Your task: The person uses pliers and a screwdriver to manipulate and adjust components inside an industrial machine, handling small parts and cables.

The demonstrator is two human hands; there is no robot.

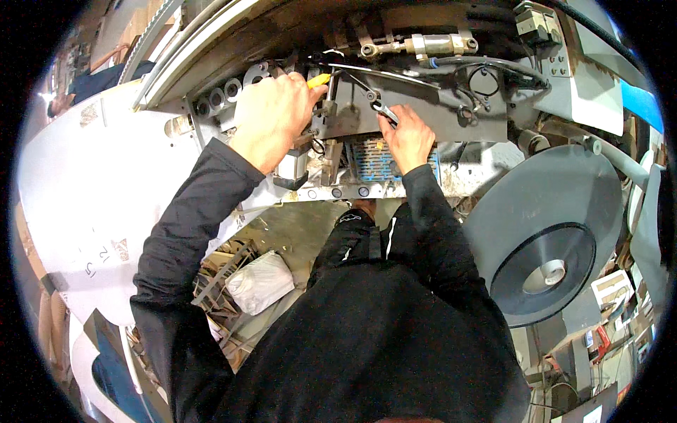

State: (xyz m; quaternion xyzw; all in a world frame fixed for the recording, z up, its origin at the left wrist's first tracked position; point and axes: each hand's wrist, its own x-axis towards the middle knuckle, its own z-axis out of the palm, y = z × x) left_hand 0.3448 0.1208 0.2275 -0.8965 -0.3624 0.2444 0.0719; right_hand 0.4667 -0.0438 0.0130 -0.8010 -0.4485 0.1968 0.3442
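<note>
My right hand [409,139] is closed around a silver wrench [386,111]. The wrench's far end meets a small round fitting [374,96] at the end of a thin rod, over a grey metal plate [416,109]. My left hand [271,116] is closed, back upward, at the left end of the plate. A yellow handle [319,80] sticks out beside its thumb and fingers; the tool's working end cannot be made out. Just below this hand stand a metal bracket and clamp parts [328,151]. My left fingertips are partly hidden.
A pneumatic cylinder [434,46] and black hoses lie along the back. Several round rollers [217,97] sit left of my left hand. A blue slotted mat [374,161] lies under the plate. A large grey disc [557,211] stands right; a white panel [92,190] spreads left. Another person [95,88] is far left.
</note>
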